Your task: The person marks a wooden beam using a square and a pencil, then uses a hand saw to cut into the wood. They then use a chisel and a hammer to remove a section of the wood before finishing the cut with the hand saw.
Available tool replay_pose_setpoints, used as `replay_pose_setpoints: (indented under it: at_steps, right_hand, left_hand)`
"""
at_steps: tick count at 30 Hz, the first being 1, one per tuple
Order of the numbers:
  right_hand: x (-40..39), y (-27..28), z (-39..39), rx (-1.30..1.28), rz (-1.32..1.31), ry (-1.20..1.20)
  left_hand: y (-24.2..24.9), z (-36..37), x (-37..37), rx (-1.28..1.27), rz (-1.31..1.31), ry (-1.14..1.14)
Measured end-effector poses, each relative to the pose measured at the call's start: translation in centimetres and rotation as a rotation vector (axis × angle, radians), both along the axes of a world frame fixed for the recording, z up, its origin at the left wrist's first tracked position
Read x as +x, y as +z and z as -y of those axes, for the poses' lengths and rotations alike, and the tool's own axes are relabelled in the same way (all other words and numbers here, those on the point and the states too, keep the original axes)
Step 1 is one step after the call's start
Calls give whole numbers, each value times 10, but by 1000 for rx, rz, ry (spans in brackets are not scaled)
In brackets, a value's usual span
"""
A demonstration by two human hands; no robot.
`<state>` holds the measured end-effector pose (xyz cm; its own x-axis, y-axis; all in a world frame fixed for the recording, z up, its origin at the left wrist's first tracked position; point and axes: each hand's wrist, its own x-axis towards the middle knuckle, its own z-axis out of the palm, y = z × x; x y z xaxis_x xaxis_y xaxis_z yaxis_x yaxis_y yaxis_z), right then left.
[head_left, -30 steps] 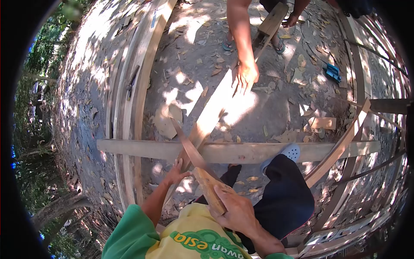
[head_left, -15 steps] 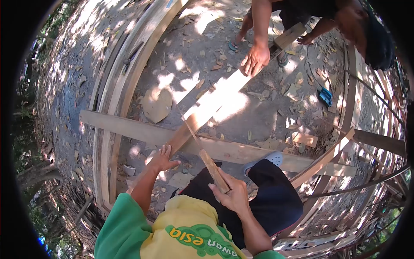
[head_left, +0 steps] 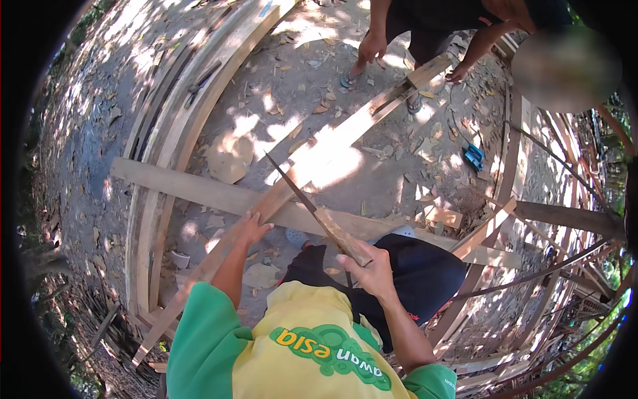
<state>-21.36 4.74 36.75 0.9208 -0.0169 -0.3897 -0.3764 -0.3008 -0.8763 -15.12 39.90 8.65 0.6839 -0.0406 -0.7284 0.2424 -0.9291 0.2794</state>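
My right hand [head_left: 372, 269] is closed round the wooden handle of a handsaw [head_left: 299, 193]. Its dark, narrow blade points up and left, with the tip over or just beside a long wooden beam [head_left: 272, 199]. My left hand [head_left: 250, 231] grips that beam near where it crosses a flat board [head_left: 193, 188]. The beam runs diagonally from low on the left, past my left arm, up to the other person. Bright sun washes out its middle. A slot or split shows near its far end.
Another person [head_left: 425, 26] stands at the far end, one hand [head_left: 372, 48] hanging above the beam. Long stacked timbers [head_left: 199, 100] lie on the left. A blue tool [head_left: 473, 157] rests on leaf-strewn ground. Curved planks [head_left: 485, 229] and poles fill the right side.
The beam has slid toward me and now reaches past my left arm. The other person's hand has lifted off it. My saw has turned, showing more of its blade's side.
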Motion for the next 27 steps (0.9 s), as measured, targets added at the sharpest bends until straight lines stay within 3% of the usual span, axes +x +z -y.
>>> replay_pose_setpoints:
  at_steps: [3,7,12,15,18,21,23,24,25,27]
  right_hand:
    - [-2,30,-2,-96,-37,18]
    - [-3,54,-11,-103,130,42]
    - [1,49,-14,125,-108,-54]
    - [13,46,0,81,-103,57]
    - [36,37,33,105,-163,99]
    - [69,12,87,267,-129,235]
    - [96,-27,150,47,-140,397]
    - [114,-17,156,315,-171,311]
    - [131,-40,184,284,-101,409]
    - [167,-41,236,264,-207,512]
  left_hand:
    - [0,10,-10,-34,12,43]
    - [-23,15,-24,-46,92,137]
    - [-14,13,-31,-85,105,212]
    - [-9,12,-29,-127,112,269]
    - [-29,11,-43,-204,196,502]
    - [6,32,-63,-269,251,789]
    - [-14,56,-97,-156,294,955]
    - [-22,72,-111,-90,321,1033]
    - [-21,91,-125,-107,323,1140]
    - [-9,147,-153,-132,322,1345]
